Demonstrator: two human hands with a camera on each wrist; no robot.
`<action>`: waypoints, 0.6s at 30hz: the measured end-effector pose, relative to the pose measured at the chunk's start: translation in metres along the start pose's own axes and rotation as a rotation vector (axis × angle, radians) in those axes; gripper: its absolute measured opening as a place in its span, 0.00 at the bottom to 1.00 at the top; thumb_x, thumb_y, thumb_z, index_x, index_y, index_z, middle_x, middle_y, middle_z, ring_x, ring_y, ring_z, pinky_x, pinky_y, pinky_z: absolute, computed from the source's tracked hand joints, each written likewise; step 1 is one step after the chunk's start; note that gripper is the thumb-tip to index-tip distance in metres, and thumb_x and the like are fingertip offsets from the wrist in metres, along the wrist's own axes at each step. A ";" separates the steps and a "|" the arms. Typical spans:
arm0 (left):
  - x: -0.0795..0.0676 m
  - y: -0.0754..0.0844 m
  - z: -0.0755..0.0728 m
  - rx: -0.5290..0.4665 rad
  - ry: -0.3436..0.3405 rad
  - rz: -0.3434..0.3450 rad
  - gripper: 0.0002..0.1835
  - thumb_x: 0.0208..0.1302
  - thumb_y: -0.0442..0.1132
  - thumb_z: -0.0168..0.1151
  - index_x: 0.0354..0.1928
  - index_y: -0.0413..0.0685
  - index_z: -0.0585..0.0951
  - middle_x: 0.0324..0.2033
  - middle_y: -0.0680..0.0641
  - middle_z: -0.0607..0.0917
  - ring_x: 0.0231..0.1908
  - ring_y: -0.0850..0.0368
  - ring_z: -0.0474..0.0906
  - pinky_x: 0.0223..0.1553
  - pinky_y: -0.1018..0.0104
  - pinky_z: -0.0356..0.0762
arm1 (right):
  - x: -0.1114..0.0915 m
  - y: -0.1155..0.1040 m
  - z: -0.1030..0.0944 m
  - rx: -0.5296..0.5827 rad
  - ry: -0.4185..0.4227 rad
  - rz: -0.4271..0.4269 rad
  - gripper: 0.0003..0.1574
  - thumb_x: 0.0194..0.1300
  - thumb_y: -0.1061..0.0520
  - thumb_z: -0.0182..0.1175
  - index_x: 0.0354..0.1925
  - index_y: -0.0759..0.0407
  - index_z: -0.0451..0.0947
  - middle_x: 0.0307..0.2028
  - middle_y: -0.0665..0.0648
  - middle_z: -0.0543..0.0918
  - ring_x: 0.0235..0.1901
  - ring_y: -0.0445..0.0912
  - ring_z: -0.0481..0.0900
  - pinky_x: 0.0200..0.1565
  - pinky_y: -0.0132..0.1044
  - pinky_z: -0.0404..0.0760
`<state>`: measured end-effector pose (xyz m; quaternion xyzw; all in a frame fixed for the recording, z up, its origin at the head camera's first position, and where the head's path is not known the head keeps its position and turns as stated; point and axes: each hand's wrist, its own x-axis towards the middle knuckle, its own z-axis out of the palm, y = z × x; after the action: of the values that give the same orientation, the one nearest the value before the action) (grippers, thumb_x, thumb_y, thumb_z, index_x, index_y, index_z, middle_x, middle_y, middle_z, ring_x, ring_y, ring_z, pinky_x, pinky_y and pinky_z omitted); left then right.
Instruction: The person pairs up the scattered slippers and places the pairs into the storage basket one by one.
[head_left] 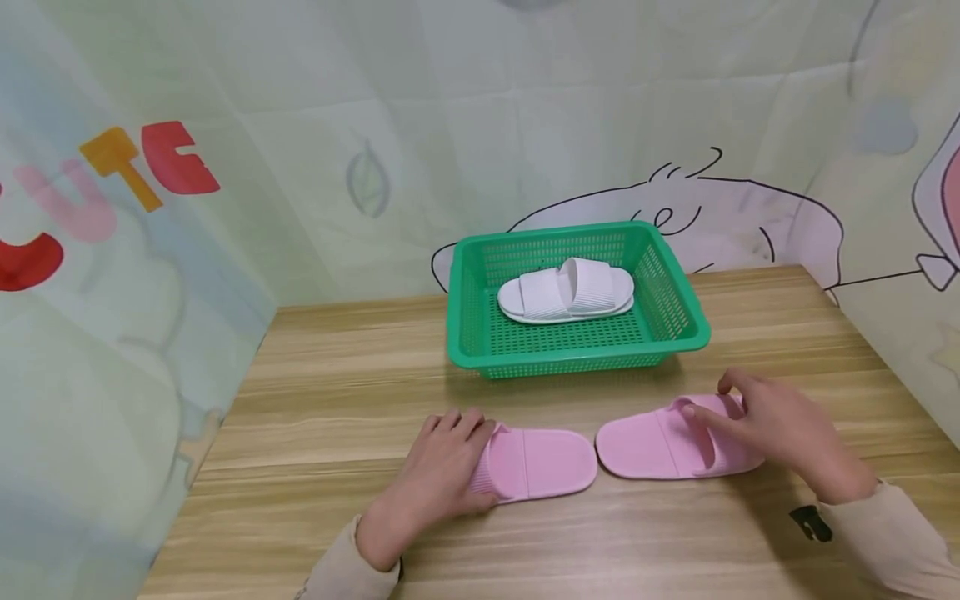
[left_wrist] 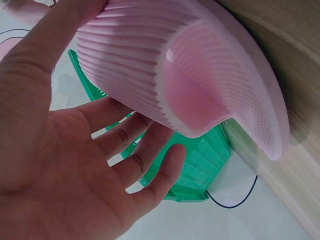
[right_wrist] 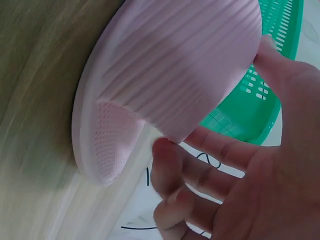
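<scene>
Two pink slippers lie on the wooden table in the head view, heel ends close together at the middle. My left hand [head_left: 442, 471] grips the left pink slipper [head_left: 558, 460] across its ribbed strap, thumb on the near side and fingers on the far side. In the left wrist view that ribbed strap [left_wrist: 135, 55] sits between thumb and fingers. Around the strap of the right pink slipper [head_left: 637, 446] my right hand [head_left: 787, 425] has its thumb and fingers. The right wrist view shows them at the edges of the ribbed strap [right_wrist: 185, 65].
Behind the slippers stands a green plastic basket [head_left: 577, 360] with a pair of white slippers [head_left: 543, 296] inside. A printed curtain [head_left: 315, 150] hangs behind and beside the wooden table [head_left: 330, 392]. Near the right sleeve is a small black object [head_left: 812, 523].
</scene>
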<state>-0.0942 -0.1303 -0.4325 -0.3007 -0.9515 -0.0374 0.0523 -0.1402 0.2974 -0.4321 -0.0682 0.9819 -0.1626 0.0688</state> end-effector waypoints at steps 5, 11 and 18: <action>0.000 -0.002 0.002 -0.009 -0.006 -0.003 0.47 0.42 0.62 0.85 0.61 0.41 0.82 0.50 0.48 0.82 0.50 0.49 0.75 0.54 0.50 0.77 | -0.004 0.005 -0.001 -0.056 0.029 -0.063 0.58 0.60 0.21 0.68 0.67 0.66 0.75 0.49 0.72 0.84 0.45 0.67 0.82 0.40 0.60 0.83; -0.001 -0.002 0.003 -0.042 -0.003 -0.011 0.47 0.42 0.61 0.85 0.61 0.41 0.82 0.50 0.47 0.82 0.50 0.48 0.76 0.54 0.50 0.76 | -0.017 0.008 0.002 -0.054 0.044 -0.294 0.75 0.42 0.21 0.79 0.76 0.60 0.68 0.70 0.70 0.75 0.65 0.73 0.72 0.57 0.78 0.71; -0.001 -0.001 0.003 -0.078 -0.006 -0.028 0.47 0.42 0.58 0.86 0.63 0.38 0.81 0.51 0.44 0.82 0.51 0.46 0.76 0.55 0.48 0.76 | -0.019 0.009 0.012 0.076 0.027 -0.422 0.67 0.38 0.46 0.90 0.72 0.67 0.71 0.66 0.69 0.79 0.63 0.69 0.77 0.59 0.71 0.77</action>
<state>-0.0943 -0.1314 -0.4354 -0.2895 -0.9536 -0.0740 0.0372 -0.1210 0.3044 -0.4445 -0.2673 0.9399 -0.2113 0.0226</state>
